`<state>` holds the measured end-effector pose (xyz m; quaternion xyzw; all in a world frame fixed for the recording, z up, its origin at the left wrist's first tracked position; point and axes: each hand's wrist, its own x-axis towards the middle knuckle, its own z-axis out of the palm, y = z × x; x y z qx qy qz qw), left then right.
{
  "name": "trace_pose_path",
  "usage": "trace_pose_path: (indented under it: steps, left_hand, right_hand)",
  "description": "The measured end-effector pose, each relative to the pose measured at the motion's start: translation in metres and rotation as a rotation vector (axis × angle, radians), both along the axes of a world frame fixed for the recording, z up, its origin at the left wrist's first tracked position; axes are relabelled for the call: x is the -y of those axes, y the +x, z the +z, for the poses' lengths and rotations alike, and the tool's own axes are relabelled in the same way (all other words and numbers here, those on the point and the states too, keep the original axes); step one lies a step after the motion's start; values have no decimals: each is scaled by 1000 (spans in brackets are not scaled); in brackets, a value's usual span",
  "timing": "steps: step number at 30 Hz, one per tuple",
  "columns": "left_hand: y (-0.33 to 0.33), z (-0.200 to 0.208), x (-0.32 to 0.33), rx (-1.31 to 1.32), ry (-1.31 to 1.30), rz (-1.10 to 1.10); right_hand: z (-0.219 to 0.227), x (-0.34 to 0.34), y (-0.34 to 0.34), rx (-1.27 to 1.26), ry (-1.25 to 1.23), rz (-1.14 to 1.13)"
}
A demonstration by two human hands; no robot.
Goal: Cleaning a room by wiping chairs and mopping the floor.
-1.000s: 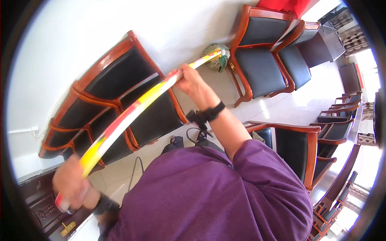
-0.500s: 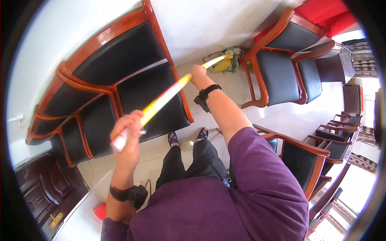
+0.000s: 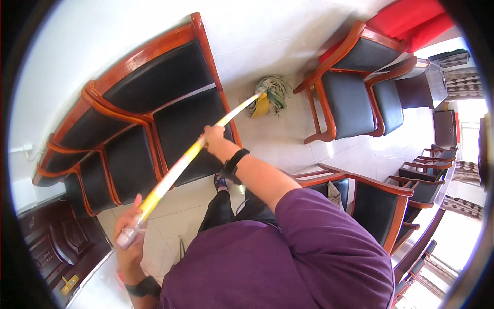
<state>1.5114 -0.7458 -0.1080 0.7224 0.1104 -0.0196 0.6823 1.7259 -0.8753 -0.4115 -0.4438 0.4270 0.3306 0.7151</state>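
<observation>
Both my hands grip a long mop [image 3: 177, 169] with a yellow and white striped handle. My left hand [image 3: 129, 226] is wrapped round the handle's near end, at the lower left. Farther up the shaft, my right hand [image 3: 213, 135] closes on it in front of the bench seat. The handle slants away to the upper right. Its mop head [image 3: 274, 95], of greyish and green strands with a yellow piece of cloth, lies on the tiled floor by the wall. Each wrist carries a black band.
A wooden bench with black seats [image 3: 188, 129] lines the wall at left. Dark-seated wooden chairs [image 3: 350, 100] stand right of the mop head, and another chair [image 3: 378, 208] is close on my right. A dark door [image 3: 56, 242] is at lower left.
Both hands have moved down and to the left with the handle. The mop head has slid left and nearer, away from the chair legs, and its strands now show more fully.
</observation>
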Motion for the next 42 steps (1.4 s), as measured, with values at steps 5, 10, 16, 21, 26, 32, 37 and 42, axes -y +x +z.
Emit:
trace_pose_path:
  steps: [5,10,16,21,26,32,37,42]
  left_hand:
    - [-19,28,-14,-441,-211,345]
    - [10,8,-15,-615,421,31]
    - [74,-7,-12,-115,1141,-280]
    - [114,-17,-59,-309,1072,-289]
    - [100,-67,-53,-187,1169,-359]
    - [102,-117,-51,-267,1156,-390]
    - [129,-133,-30,-199,1206,-398]
    - [142,-100,1,-110,1264,-410]
  right_hand:
    - [25,-15,-18,-89,-38,-65]
    - [1,-16,1,-88,-84,-65]
    - [-22,-3,47,84,68,-160]
    - [-18,-22,76,-73,97,-235]
    - [-32,-8,90,-172,31,-188]
    - [-56,9,100,-175,21,-189]
    - [-87,29,118,-87,-53,-273]
    - [-80,55,130,-89,-19,-335]
